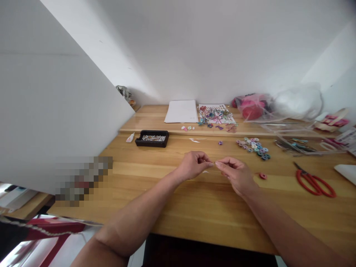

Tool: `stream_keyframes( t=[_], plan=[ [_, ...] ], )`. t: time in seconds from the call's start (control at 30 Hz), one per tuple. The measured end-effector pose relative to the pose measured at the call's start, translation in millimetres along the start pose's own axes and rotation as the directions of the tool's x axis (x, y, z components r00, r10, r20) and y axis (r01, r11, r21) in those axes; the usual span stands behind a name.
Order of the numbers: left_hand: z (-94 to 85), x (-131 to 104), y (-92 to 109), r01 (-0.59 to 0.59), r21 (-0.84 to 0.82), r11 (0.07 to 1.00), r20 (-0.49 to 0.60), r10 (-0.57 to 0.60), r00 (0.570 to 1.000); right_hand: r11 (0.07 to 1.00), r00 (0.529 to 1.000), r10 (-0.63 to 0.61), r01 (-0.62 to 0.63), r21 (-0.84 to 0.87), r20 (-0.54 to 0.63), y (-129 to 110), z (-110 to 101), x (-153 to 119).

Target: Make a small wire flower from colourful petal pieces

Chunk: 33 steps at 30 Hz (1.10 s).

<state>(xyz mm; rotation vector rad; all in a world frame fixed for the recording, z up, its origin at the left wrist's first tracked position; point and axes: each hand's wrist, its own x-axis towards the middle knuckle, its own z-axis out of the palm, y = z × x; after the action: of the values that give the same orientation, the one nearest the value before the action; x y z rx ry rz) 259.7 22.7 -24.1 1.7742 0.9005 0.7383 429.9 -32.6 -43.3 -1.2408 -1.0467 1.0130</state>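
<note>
My left hand (194, 165) and my right hand (233, 171) hover over the middle of the wooden table, fingertips almost meeting. Both are closed in a pinch, thumb against forefinger. Whatever lies between the fingertips is too small to name. Just below the left fingertips a small white scrap (205, 171) rests on the wood. Right of my right hand lies a single red thread bobbin (263, 175). Beyond it sits a cluster of pastel and blue bobbins (253, 145), with a lone purple bobbin (220, 142) to their left.
Red-handled scissors (314, 181) lie at the right, near a clear plastic tray (311, 142) of tools. A black box (152, 138) of beads and a small white glue bottle (130, 137) stand at the left. White paper (181, 111) and shiny cut pieces (215, 114) occupy the raised back ledge.
</note>
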Motion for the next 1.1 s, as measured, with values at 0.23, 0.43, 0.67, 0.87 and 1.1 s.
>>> stream_keyframes(
  t=[0.23,0.43,0.67,0.87,1.1],
  plan=[
    [0.7,0.0,0.6,-0.004,0.003,1.000,-0.004,0.004,1.000,0.998,0.998,-0.061,0.061,-0.024,-0.033,-0.4,-1.9,0.9],
    [-4.8,2.2,0.9,0.011,0.037,0.999,-0.012,-0.010,1.000,0.999,0.997,-0.033,0.035,0.024,-0.065,-0.2,-4.5,2.7],
    [-11.9,1.9,4.3,-0.010,0.120,0.993,-0.036,0.014,0.999,0.992,0.998,0.006,0.001,0.127,-0.057,-2.9,-6.4,4.1],
    [-16.4,6.5,-3.7,-0.047,0.126,0.991,-0.039,0.053,0.998,0.996,0.996,-0.041,0.048,0.080,-0.082,-4.1,-10.1,5.5],
    [-16.1,5.9,-5.4,-0.067,0.120,0.990,-0.046,0.073,0.996,0.994,0.994,-0.023,0.035,0.107,-0.109,-6.1,-10.1,6.4]
  ],
)
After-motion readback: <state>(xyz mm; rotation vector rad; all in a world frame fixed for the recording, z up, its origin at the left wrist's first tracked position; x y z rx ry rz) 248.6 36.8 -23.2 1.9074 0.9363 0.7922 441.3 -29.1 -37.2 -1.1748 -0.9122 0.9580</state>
